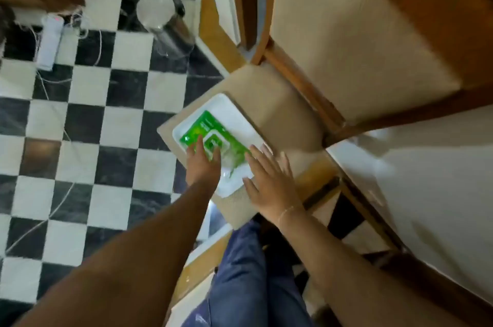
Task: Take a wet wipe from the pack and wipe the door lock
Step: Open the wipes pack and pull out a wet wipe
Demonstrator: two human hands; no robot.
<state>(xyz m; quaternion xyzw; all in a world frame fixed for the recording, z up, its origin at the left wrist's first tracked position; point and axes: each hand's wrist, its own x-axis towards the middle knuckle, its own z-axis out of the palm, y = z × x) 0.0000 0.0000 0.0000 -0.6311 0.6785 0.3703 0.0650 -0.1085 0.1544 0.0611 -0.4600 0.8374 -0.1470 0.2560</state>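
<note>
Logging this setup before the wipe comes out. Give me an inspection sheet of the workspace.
Surface: beige chair seat, white tray on it.
Job's things: green wipe pack lies in the tray; door lock not seen.
Clutter: bin on the floor.
Hands: left hand on the pack; right hand open at the tray's edge.
Cables: power strip with loose white cords.
Surroundings: checkered floor, wooden door.
</note>
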